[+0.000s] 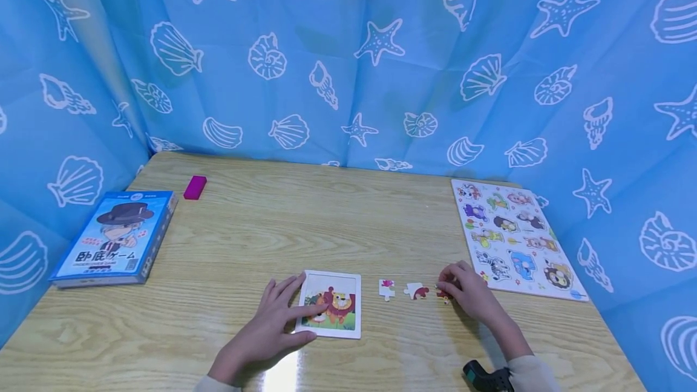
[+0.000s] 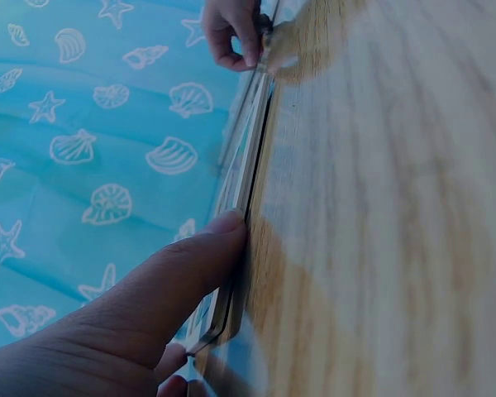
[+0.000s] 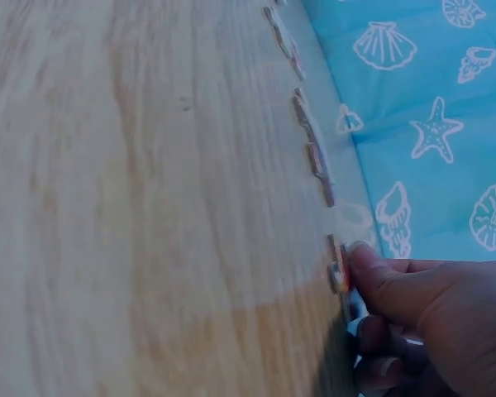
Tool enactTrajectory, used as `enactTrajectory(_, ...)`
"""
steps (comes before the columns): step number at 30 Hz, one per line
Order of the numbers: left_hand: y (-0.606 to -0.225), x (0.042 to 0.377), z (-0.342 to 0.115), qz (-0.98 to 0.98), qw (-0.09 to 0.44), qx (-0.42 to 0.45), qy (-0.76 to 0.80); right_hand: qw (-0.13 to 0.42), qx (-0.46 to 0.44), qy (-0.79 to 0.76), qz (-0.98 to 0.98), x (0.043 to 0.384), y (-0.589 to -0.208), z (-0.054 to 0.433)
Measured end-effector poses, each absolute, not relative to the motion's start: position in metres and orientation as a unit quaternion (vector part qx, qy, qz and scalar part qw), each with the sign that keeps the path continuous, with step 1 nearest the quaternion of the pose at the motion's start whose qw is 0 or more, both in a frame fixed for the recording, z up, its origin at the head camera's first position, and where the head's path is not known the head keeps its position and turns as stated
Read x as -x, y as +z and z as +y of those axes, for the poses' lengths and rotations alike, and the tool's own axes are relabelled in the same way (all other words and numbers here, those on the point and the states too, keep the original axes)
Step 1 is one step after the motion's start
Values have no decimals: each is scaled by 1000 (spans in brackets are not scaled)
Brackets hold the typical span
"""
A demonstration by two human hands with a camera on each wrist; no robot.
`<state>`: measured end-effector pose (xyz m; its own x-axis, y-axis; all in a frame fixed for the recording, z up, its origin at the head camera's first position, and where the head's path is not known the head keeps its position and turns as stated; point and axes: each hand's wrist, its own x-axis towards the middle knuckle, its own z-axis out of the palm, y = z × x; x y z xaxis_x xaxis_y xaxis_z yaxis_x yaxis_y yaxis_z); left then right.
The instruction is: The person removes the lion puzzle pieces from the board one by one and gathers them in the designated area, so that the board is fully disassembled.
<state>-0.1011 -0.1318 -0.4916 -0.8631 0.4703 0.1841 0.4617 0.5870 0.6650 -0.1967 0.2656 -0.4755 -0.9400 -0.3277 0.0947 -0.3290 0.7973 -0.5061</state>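
A square lion jigsaw in a white tray (image 1: 357,310) lies at the front middle of the table, its lower part filled with pieces. My left hand (image 1: 272,324) rests on its left side, fingers stretched out, one across the picture. In the left wrist view the left thumb (image 2: 174,281) touches the tray's edge. To the right, my right hand (image 1: 472,296) pinches a red-brown puzzle piece (image 1: 443,295), which is partly hidden by the fingers. Between tray and right hand lie a white piece with a pink patch (image 1: 387,289) and a white and red-brown piece (image 1: 417,291).
An animal puzzle board (image 1: 514,235) lies at the right. A blue game box (image 1: 111,238) sits at the left, with a small magenta block (image 1: 195,187) beyond it. A patterned blue curtain (image 1: 337,59) hangs behind the table.
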Motion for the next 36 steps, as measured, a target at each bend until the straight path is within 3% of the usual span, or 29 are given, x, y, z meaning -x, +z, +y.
enactTrajectory(9, -491, 102, -131, 888, 3, -265, 375, -10, -157, 299, -941, 198, -476, 267)
enactTrajectory(19, -495, 104, -133, 878, 3, -264, 400, 30, -118, 356, -926, 200, -455, 249)
enactTrajectory(36, -499, 102, -128, 903, -22, -204, 377, -110, -314, 354, -874, 190, -457, 117)
